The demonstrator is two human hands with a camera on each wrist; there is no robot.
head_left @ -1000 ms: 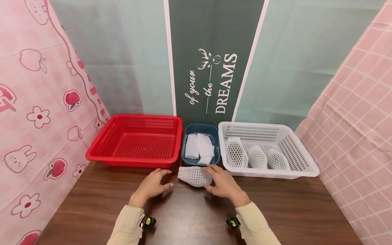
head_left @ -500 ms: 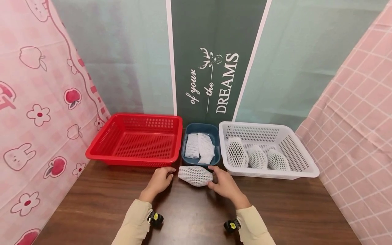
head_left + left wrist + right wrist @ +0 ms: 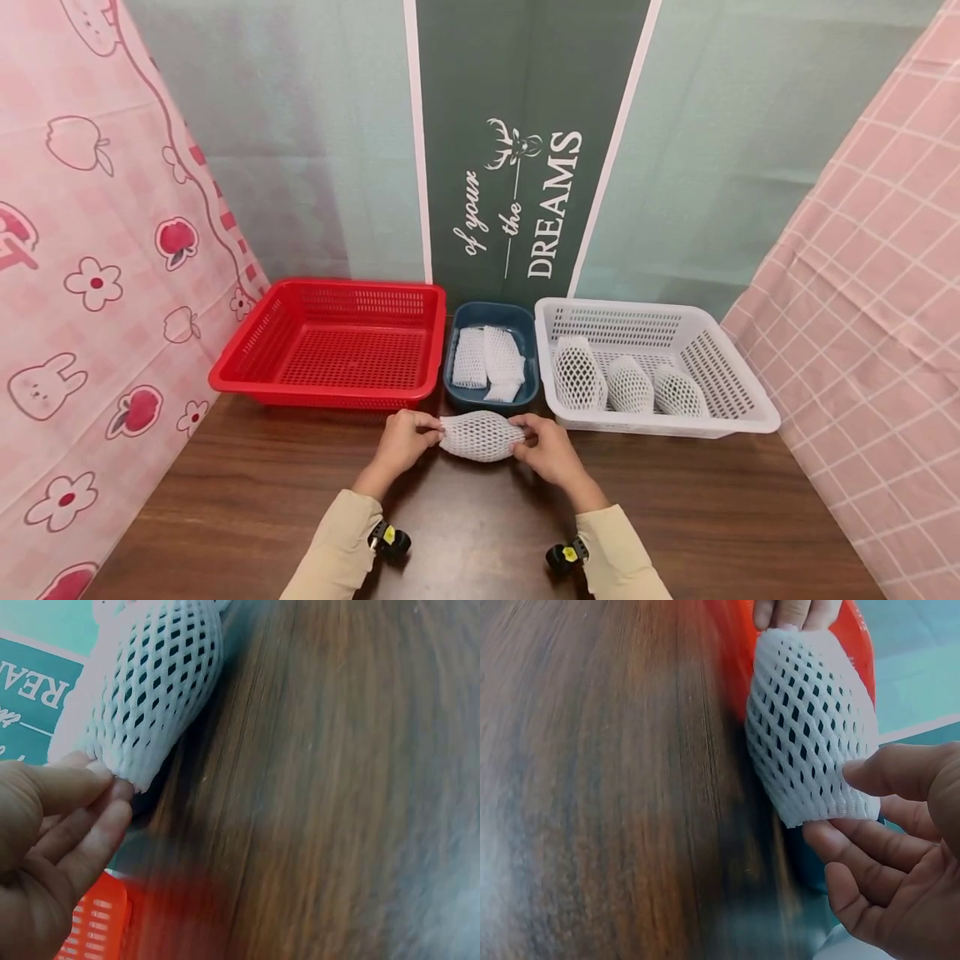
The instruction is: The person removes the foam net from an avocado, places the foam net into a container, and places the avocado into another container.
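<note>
A white foam fruit net (image 3: 482, 436), bulging in the middle, lies sideways between my hands just in front of the small blue tray (image 3: 528, 392). My left hand (image 3: 402, 443) pinches its left end between thumb and fingertips, which the left wrist view shows up close. At the other end my right hand (image 3: 552, 452) holds the net, thumb on its near face and fingers behind and under the edge. Dark patches show through the mesh (image 3: 810, 727); what is inside cannot be told. Two flattened white foam nets (image 3: 470, 358) lie in the blue tray.
Left of the blue tray stands a red plastic basket (image 3: 337, 393). On the right a white basket (image 3: 667, 423) holds 3 bulging foam nets (image 3: 631, 386). All stand on a brown wooden table (image 3: 465, 533), with cloth hangings (image 3: 337, 150) behind and at both sides.
My left hand has moved right and now pinches the net's left end. My right hand has shifted slightly right to the other end. The net has moved slightly right and toward me.
</note>
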